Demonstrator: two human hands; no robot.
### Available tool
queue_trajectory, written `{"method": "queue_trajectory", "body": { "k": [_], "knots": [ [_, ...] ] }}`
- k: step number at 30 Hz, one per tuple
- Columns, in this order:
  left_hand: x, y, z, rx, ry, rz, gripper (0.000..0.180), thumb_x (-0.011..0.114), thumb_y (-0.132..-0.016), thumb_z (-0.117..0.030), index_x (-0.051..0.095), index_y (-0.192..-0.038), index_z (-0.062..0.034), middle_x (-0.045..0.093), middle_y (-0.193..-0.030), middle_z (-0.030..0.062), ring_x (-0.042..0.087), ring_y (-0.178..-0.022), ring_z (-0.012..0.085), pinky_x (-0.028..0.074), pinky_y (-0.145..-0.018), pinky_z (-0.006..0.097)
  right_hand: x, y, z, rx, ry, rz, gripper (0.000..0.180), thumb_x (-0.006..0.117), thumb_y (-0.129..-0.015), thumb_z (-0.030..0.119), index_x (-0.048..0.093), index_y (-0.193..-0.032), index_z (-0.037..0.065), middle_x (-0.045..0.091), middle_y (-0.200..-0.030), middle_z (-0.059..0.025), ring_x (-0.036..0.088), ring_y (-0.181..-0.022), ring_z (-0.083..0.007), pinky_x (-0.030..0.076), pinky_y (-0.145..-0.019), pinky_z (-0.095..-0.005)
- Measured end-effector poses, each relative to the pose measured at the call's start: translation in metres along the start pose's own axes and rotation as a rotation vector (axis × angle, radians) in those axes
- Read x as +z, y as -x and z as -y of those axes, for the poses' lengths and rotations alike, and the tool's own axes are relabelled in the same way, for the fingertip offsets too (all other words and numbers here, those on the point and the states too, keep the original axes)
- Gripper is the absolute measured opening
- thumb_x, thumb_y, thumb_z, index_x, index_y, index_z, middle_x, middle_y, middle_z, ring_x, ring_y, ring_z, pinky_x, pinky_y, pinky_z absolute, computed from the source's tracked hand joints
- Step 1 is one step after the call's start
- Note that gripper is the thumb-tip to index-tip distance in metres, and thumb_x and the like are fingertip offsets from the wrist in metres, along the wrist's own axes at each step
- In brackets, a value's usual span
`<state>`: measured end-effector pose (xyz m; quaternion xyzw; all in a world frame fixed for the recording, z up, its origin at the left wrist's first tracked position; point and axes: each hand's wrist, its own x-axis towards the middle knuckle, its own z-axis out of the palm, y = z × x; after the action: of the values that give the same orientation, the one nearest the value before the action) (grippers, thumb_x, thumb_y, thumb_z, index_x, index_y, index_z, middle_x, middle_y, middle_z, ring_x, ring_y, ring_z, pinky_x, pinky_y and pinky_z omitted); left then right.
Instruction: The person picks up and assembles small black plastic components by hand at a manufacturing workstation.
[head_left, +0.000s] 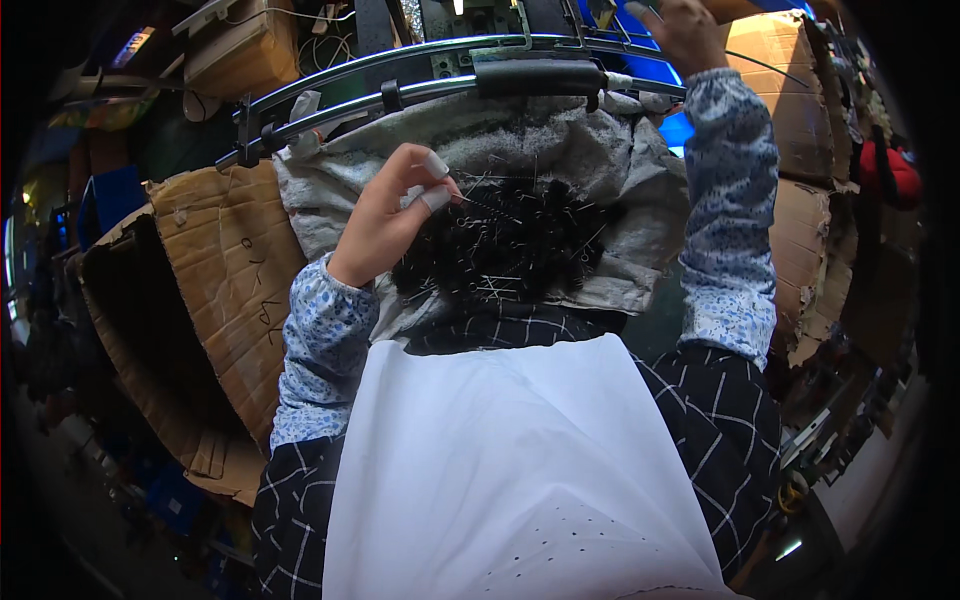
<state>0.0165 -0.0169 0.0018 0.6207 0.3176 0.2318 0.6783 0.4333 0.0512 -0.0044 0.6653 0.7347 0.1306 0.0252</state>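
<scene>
Both arms in blue-and-white floral sleeve covers, elastic cuffs at wrists, over a dark top w/ thin white check. Plain white apron (pixel 510 470) down the front, small perforated dots near hem. Left hand (pixel 385 215) has pale tape/finger guards on fingertips (pixel 436 165).

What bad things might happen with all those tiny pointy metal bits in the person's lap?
The left hand pinches into a heap of small dark metal pieces with thin wires sticking out. Only some fingertips look taped, so a wire might prick bare skin. The heap sits on a sagging grey cloth; if that shifts, pieces might spill. The right hand reaches far up to the machine, and a brush of its sleeve could possibly knock pieces off.
</scene>
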Motion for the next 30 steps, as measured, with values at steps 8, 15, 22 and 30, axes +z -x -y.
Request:
{"method": "queue_trajectory", "body": {
  "k": [8,15,22,30],
  "knots": [
    [0.024,-0.009,0.005,-0.225,1.065,0.116,0.05,0.062,-0.083,-0.009,0.036,-0.125,-0.0059,0.051,-0.113,0.0054,0.052,-0.1,0.0136,0.043,-0.084,0.028,-0.097,0.058,0.18,-0.502,-1.555,0.155,0.043,0.06,-0.077,-0.006,0.053,-0.117,0.006,0.06,-0.102,-0.0102,0.061,-0.089,-0.0202,0.052,-0.074,-0.0297],
    [0.045,-0.022,0.013,-0.072,0.545,-0.028,0.042,0.053,-0.091,-0.019,0.032,-0.125,-0.0046,0.047,-0.115,0.0112,0.055,-0.095,0.0193,0.045,-0.082,0.032,-0.079,0.025,0.176,-0.269,-1.482,-0.091,0.038,0.06,-0.081,-0.001,0.054,-0.118,0.003,0.064,-0.092,-0.0143,0.065,-0.081,-0.0201,0.054,-0.072,-0.0284],
    [0.086,-0.033,0.044,0.144,-1.057,0.365,0.03,0.063,-0.08,-0.026,0.053,-0.101,-0.007,0.062,-0.09,0.0092,0.057,-0.087,0.0295,0.042,-0.079,0.041,0.014,-0.053,0.125,-0.084,-0.459,-0.51,0.021,0.05,-0.079,0.012,0.063,-0.096,0.016,0.06,-0.083,-0.0058,0.057,-0.087,-0.0242,0.043,-0.084,-0.0411],
    [0.08,-0.031,0.047,0.233,-0.955,0.418,0.031,0.066,-0.076,-0.022,0.053,-0.098,-0.0044,0.06,-0.085,0.0109,0.059,-0.079,0.0288,0.048,-0.07,0.038,0.006,-0.063,0.133,0.091,-0.09,-0.239,0.017,0.049,-0.08,0.017,0.064,-0.087,0.016,0.06,-0.081,-0.0047,0.056,-0.087,-0.0235,0.044,-0.081,-0.043]
  ]
}}
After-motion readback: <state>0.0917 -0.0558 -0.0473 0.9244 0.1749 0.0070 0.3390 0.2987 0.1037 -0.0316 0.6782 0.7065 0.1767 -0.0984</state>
